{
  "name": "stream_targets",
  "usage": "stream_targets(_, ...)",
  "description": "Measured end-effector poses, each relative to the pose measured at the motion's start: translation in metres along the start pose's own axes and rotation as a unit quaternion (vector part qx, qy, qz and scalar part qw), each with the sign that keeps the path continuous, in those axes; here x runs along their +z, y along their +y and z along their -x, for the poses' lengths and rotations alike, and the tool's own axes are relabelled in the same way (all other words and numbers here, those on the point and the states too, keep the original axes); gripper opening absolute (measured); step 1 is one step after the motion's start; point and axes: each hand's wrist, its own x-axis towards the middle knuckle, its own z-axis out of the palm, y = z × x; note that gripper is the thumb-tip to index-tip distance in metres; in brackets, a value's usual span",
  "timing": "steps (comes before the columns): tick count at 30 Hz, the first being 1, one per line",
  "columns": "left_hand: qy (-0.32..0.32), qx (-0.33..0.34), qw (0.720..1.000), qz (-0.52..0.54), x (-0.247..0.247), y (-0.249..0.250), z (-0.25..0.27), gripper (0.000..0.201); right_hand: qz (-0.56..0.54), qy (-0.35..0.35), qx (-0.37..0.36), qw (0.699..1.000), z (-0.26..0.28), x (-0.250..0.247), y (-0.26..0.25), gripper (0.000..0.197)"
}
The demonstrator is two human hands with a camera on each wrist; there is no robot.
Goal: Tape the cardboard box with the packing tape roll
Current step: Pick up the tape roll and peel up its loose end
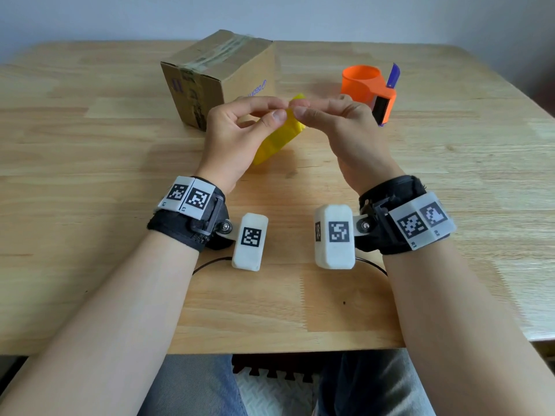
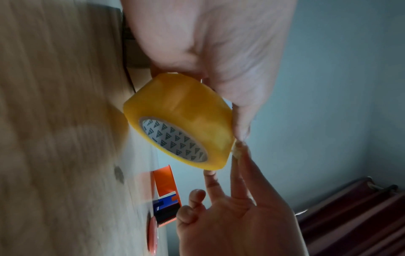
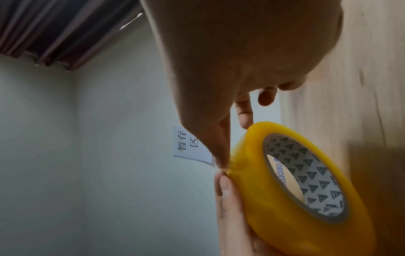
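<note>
So the yellow packing tape roll [image 1: 279,136] is held up off the counter [image 1: 90,145], left hand [image 1: 237,136] gripping it, right hand [image 1: 339,127] fingers pinching at its top edge. Cardboard box [image 1: 216,73] sits just behind.

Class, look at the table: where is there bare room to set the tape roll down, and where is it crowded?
Bare wood lies along the near edge of the table, and left of the cardboard box. It is crowded mid-table, where both hands hold the tape roll between the box and the orange dispenser.
</note>
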Motion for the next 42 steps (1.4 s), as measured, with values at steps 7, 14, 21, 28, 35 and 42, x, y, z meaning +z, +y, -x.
stream_targets(7, 0.029, -0.003, 0.999, 0.042, -0.002, 0.000, -0.002, 0.018, 0.063, -0.026, -0.031, 0.997, 0.002, 0.001, -0.001, 0.012)
stream_targets(14, -0.031, -0.065, 0.997, 0.029, -0.004, -0.004, -0.007, 0.040, 0.074, 0.016, -0.057, 0.996, -0.004, 0.004, 0.006, 0.009)
stream_targets(21, -0.046, -0.071, 0.993, 0.078, 0.000, -0.005, -0.002, 0.026, -0.079, 0.072, 0.103, 0.989, -0.006, 0.003, 0.002, 0.034)
stream_targets(28, 0.024, -0.117, 0.972, 0.201, 0.004, -0.005, -0.006, 0.020, -0.026, -0.016, 0.198, 0.980, -0.008, 0.014, -0.006, 0.044)
stream_targets(35, 0.041, -0.133, 0.988, 0.063, -0.020, 0.021, -0.028, 0.025, 0.094, 0.052, 0.120, 0.987, -0.036, 0.013, -0.032, 0.024)
stream_targets(42, 0.182, -0.125, 0.969, -0.115, -0.045, 0.041, -0.053, 0.045, 0.390, -0.026, 0.141, 0.910, -0.061, 0.019, -0.021, 0.048)
